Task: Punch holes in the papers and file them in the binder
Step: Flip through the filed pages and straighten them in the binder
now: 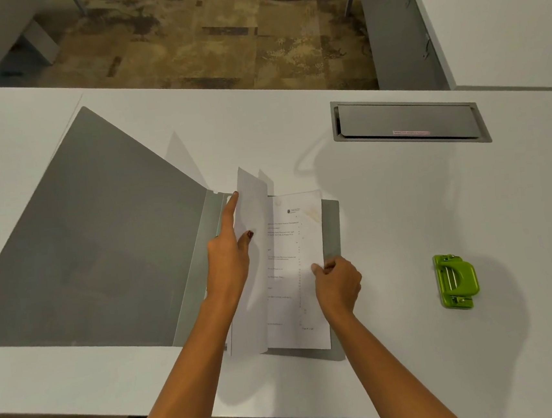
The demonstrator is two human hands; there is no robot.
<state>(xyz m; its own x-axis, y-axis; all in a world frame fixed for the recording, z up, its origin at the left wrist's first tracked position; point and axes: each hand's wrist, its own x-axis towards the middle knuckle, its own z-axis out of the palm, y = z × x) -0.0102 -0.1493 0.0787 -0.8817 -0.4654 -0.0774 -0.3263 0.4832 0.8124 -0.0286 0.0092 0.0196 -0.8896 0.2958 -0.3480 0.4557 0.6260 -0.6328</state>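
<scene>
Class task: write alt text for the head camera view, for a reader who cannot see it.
A person handles papers lying in an open grey binder on a white table: the left hand holds up their curled left side by the spine, the right hand pinches their right edge. A green hole punch sits to the right.

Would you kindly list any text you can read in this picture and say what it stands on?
Nothing here can be read with certainty.
Printed page: lines of black print, a small logo and a footer, all too small to read.
Pink label on the cable hatch: blurred, unreadable.
Hole punch: no text visible.
</scene>
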